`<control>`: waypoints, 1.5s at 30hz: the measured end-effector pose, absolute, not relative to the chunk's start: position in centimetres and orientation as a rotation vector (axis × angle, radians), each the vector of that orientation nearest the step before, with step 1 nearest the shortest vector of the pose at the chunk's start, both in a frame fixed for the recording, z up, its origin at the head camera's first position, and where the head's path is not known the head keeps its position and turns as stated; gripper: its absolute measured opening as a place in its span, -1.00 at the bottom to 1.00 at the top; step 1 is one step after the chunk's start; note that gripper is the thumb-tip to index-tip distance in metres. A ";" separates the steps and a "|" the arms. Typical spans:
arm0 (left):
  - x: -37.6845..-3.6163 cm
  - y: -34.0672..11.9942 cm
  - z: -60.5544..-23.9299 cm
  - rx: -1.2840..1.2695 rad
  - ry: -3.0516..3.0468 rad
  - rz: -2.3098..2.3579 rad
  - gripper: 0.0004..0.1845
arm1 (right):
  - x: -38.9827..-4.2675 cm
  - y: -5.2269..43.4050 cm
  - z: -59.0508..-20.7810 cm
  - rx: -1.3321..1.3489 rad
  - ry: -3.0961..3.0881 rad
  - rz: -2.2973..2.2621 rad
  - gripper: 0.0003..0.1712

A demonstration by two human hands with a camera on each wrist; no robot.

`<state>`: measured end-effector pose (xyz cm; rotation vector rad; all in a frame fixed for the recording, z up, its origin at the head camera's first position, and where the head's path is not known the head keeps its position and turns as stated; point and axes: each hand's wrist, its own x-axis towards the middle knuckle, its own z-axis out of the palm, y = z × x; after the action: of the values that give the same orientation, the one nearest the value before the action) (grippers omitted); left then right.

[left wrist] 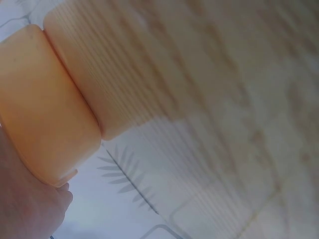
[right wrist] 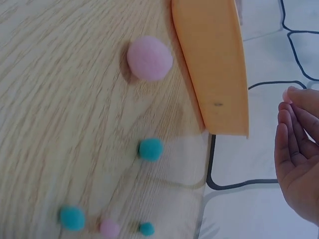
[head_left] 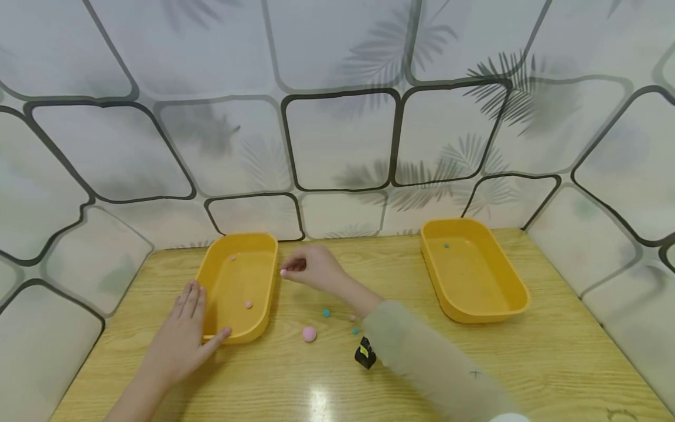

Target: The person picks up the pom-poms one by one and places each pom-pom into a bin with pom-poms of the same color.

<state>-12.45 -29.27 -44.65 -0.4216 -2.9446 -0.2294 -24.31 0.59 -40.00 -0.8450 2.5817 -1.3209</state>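
Observation:
My right hand [head_left: 289, 271] pinches a tiny pink pom-pom [head_left: 283, 272] just outside the right rim of the left yellow tray [head_left: 271, 275]. In the right wrist view the pom-pom [right wrist: 286, 94] shows at the fingertips [right wrist: 294, 129], beside the tray's wall [right wrist: 214, 64]. My left hand [head_left: 196, 316] rests flat with straight fingers on the tray's near left corner, thumb along the front rim. Two small pink pom-poms [head_left: 248, 304] lie inside this tray. In the left wrist view the tray's wall [left wrist: 40, 114] is close to the hand [left wrist: 30, 204].
Loose on the wooden table lie a large pink pom-pom [head_left: 309, 334], a teal one [head_left: 326, 313], a small teal one [head_left: 355, 331] and a small pink one [head_left: 352, 318]. A second yellow tray [head_left: 474, 275] at right holds one teal pom-pom [head_left: 446, 245]. Patterned walls enclose the table.

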 end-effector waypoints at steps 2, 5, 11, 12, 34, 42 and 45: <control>-12.5 -29.3 -44.7 -0.420 -2.946 -0.233 0.08 | -24.3 0.1 -40.0 -0.855 2.582 -1.315 -0.88; -12.6 -29.3 -44.7 -0.420 -2.943 -0.235 0.07 | -24.4 -0.6 -40.1 -0.855 2.561 -1.332 -0.86; -12.5 -29.3 -44.7 -0.419 -2.940 -0.233 0.07 | -24.5 -1.8 -40.3 -0.837 2.537 -1.360 -0.86; -12.6 -29.3 -44.8 -0.418 -2.944 -0.233 0.07 | -24.5 -2.0 -40.4 -0.833 2.534 -1.365 -0.86; -12.5 -29.3 -44.5 -0.391 -2.998 -0.236 0.10 | -24.3 -5.5 -41.5 -0.900 2.527 -1.379 -0.82; -12.6 -29.3 -44.6 -0.402 -2.993 -0.247 0.10 | -24.1 -6.3 -42.1 -0.902 2.580 -1.296 -0.82; -12.6 -29.3 -44.6 -0.409 -2.986 -0.249 0.10 | -24.1 -6.4 -42.2 -0.908 2.620 -1.258 -0.82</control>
<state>-12.63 -29.32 -44.63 -0.4089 -2.9864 -0.2486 -24.07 -6.45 -42.22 -0.9078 2.6199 -1.2585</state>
